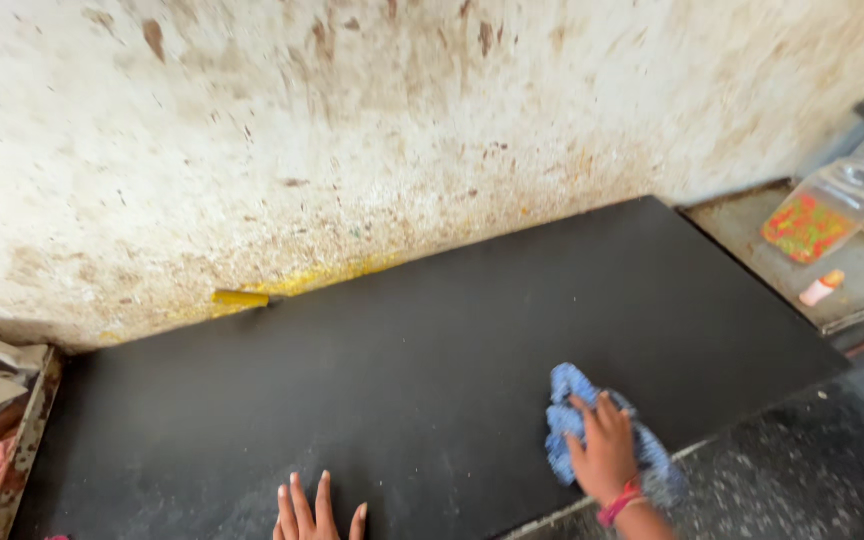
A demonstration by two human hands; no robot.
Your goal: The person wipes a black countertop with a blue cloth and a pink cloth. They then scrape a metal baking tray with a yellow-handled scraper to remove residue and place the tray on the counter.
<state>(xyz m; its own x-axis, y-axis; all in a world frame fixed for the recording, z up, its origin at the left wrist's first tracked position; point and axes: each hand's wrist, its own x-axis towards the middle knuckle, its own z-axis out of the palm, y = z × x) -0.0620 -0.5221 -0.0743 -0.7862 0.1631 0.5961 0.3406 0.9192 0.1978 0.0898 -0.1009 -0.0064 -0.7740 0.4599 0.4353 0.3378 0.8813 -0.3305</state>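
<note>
Right hand [604, 452] presses blue cloth [564, 395] on black counter [432, 340]; left hand [312, 512] lies flat.

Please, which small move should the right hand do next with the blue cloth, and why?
Probably sweep the blue cloth leftward: the right hand presses it near the black slab's right front edge, and most of the slab lies to its left, where the left hand rests flat.

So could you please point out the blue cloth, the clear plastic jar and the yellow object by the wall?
blue cloth [564, 392]: head view, bunched upper end.
clear plastic jar [820, 214]: head view, its side.
yellow object [240, 298]: head view, its middle.
</note>
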